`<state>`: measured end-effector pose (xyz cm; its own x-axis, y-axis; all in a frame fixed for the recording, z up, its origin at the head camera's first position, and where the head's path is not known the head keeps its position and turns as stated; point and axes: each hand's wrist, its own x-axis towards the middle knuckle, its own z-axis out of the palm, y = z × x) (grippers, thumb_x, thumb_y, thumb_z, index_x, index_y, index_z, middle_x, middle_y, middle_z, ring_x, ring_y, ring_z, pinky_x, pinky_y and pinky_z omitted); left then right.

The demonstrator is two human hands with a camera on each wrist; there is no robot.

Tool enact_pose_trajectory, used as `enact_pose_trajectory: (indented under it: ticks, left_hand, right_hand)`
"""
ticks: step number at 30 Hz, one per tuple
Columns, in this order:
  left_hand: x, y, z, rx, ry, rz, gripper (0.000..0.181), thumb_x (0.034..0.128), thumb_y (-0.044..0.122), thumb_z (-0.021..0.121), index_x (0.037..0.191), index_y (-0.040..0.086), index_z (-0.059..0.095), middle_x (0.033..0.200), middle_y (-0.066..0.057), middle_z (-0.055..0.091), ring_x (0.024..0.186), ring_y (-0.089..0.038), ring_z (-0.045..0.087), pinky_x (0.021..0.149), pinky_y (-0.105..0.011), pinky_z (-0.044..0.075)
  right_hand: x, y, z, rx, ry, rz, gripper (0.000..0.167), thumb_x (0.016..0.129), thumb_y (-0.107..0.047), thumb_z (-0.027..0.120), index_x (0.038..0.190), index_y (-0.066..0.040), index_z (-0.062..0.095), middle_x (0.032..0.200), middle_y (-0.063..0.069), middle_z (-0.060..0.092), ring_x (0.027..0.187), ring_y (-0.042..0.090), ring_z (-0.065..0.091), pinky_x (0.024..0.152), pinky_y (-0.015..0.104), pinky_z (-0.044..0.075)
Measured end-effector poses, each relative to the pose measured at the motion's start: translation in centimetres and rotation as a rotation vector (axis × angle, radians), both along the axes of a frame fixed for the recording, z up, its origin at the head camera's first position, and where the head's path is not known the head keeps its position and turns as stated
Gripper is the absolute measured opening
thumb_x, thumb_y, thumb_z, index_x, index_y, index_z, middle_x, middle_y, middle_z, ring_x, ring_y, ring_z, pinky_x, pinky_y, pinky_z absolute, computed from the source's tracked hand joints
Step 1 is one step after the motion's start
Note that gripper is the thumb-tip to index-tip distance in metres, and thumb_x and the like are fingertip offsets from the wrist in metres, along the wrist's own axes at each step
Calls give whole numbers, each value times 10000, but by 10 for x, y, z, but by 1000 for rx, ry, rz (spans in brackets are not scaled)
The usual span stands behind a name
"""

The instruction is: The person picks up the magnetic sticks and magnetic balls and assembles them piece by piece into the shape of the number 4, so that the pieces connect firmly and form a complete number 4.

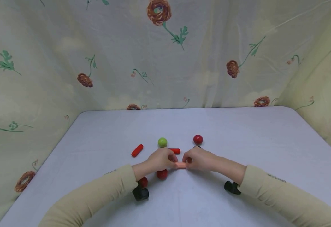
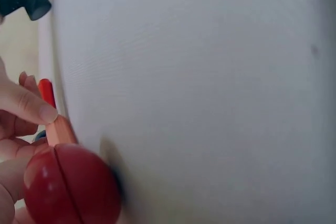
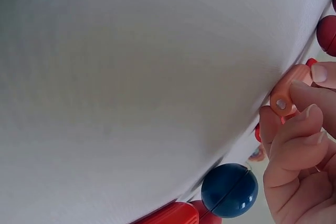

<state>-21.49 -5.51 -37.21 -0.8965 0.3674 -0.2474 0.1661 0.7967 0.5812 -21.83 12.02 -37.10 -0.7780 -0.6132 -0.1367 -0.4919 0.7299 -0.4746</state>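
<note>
Both hands meet over the table at a short orange rod (image 1: 181, 165). My left hand (image 1: 161, 158) pinches the rod's left end, and my right hand (image 1: 200, 158) pinches the right end between thumb and fingers. A silvery disc shows in the end face of the orange rod (image 3: 290, 90) in the right wrist view. Just below the left hand lies a red ball (image 1: 162, 174), which looms large with a seam in the left wrist view. A red rod (image 1: 175, 151) lies behind the hands, its left part hidden by the left hand.
Beyond the hands are a green ball (image 1: 162, 142) and a red ball (image 1: 198, 139). Another red rod (image 1: 137, 150) lies to the left. A second red ball (image 1: 143, 182) sits by the left wrist. The right wrist view shows a dark blue ball (image 3: 229, 190) and a red rod (image 3: 168, 214).
</note>
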Motion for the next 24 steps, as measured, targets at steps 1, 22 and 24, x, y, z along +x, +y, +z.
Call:
enact_pose_trajectory:
  ticks: [1,22,24]
  left_hand:
    - [0,-1,0,5,-6,-2,138,783,165,720,907,118,685,783,25,621,707,-126,524,638,-243,434]
    - [4,-41,9,-155,-151,-134,359,722,250,773,1033,212,596,934,9,583,874,-152,524,718,-315,496]
    - [5,-43,8,-144,-139,-133,329,722,237,774,998,207,598,930,2,576,876,-157,519,708,-310,499]
  right_hand:
    - [0,0,0,-1,1,3,105,795,-91,688,899,-76,686,679,-48,562,624,86,474,584,174,428]
    - [3,1,3,31,35,32,100,806,-82,672,905,-85,683,710,-47,585,645,80,483,596,175,425]
    - [3,0,3,32,34,27,104,805,-84,673,909,-85,684,709,-45,585,644,81,484,591,175,425]
